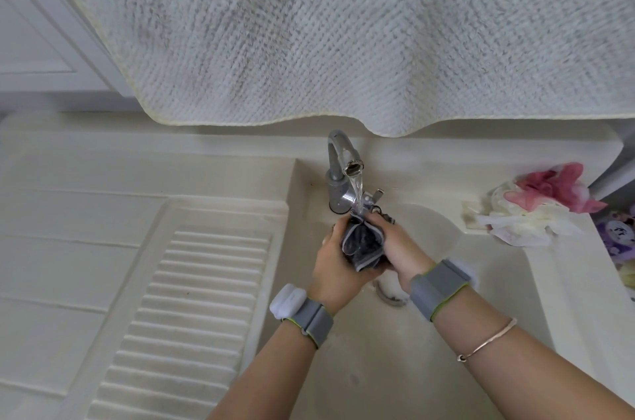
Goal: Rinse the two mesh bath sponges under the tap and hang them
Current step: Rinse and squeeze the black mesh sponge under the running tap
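Both hands [364, 247] squeeze seemingly grey sponge [365, 243] under tap [340, 172].

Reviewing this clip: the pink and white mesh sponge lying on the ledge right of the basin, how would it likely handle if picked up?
The pink and white mesh sponge sprawls in loose ruffles on the ledge, so it would probably be floppy and sag from the fingers. Its airy netting suggests it is light for its bulk. It looks unlikely to roll, and its crinkled mesh should give an easy grip.

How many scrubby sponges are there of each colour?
Dark grey sponge, under the tap, held by left hand and right hand: 1
Pink and white sponge, on the sink ledge: 1
Total: 2
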Demonstrator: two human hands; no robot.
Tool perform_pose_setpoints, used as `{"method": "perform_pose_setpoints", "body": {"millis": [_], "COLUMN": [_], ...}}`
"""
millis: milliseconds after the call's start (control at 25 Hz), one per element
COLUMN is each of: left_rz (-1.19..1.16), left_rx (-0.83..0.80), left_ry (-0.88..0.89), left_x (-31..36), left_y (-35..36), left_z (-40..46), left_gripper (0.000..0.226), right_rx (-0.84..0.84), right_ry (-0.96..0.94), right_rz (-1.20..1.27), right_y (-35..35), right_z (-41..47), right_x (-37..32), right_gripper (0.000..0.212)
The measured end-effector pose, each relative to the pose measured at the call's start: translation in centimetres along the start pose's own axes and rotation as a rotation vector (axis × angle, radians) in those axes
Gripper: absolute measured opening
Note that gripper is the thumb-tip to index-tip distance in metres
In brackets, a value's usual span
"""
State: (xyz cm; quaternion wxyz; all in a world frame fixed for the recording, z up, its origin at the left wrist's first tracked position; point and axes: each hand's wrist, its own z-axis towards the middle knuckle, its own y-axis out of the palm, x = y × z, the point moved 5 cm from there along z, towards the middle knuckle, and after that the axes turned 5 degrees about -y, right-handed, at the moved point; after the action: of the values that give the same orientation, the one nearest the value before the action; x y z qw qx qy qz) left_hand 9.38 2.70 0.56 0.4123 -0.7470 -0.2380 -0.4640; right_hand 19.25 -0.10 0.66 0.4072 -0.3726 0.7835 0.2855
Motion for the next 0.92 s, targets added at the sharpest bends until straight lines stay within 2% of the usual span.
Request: {"method": "perform_pose_setpoints", "body": {"millis": [80, 160, 240, 320, 400, 480, 560, 600, 680, 800, 920], "left_rz": [0.052, 0.111, 0.131, 0.239, 0.235, 0.328, 0.362, 0.401, 0.476, 0.479, 0.510], "left_rx": [0.021, 0.020, 0.025, -0.010, -0.011, -0.042, -0.031, -0.012, 0.026, 0.084, 0.113], "left_ry": [-0.043, -0.093, -0.131, -0.148, -0.145, -0.146, -0.193, -0.200, -0.251, -0.274, -0.199], "left_x": [0.2, 0.4, 0.6, 1.3, 1.5, 1.4, 1.3, 1.4, 1.5, 1.8, 2.3], "left_y": [-0.5, -0.9, -1.1, -0.7, -0.4, 0.0, 0.1, 0.3, 0.3, 0.5, 0.2], "left_z": [0.2, 0.4, 0.6, 0.7, 0.5, 0.5, 0.7, 0.8, 0.7, 0.4, -0.2], "left_gripper": [0.068, 0.063, 0.057, 0.064, 0.072, 0.059, 0.031, 0.027, 0.025, 0.027, 0.031], "right_rx": [0.052, -0.007, -0.113, -0.124, -0.062, -0.029, 0.014, 0.033, 0.059, 0.093, 0.066], "right_ry": [-0.145, -0.211, -0.229, -0.319, -0.357, -0.344, -0.336, -0.317, -0.246, -0.185, -0.155], "right_rz": [-0.176, -0.158, -0.158, -0.380, -0.541, -0.551, -0.573, -0.585, -0.622, -0.666, -0.584], "right_y": [-0.2, -0.1, 0.6, 1.0, 0.9, 1.0, 1.0, 1.0, 1.2, 1.1, 0.7], "right_z": [-0.1, -0.5, -1.2, -1.5, -1.1, -0.8, -0.9, -0.8, -0.4, -0.2, -0.4], "right_x": [-0.7, -1.1, -1.0, -0.8, -0.7, -0.8, -1.2, -1.4, -1.4, -1.6, -1.0], "right_gripper": [0.008, 0.021, 0.023, 0.031, 0.046, 0.050, 0.038, 0.035, 0.034, 0.021, 0.028]}}
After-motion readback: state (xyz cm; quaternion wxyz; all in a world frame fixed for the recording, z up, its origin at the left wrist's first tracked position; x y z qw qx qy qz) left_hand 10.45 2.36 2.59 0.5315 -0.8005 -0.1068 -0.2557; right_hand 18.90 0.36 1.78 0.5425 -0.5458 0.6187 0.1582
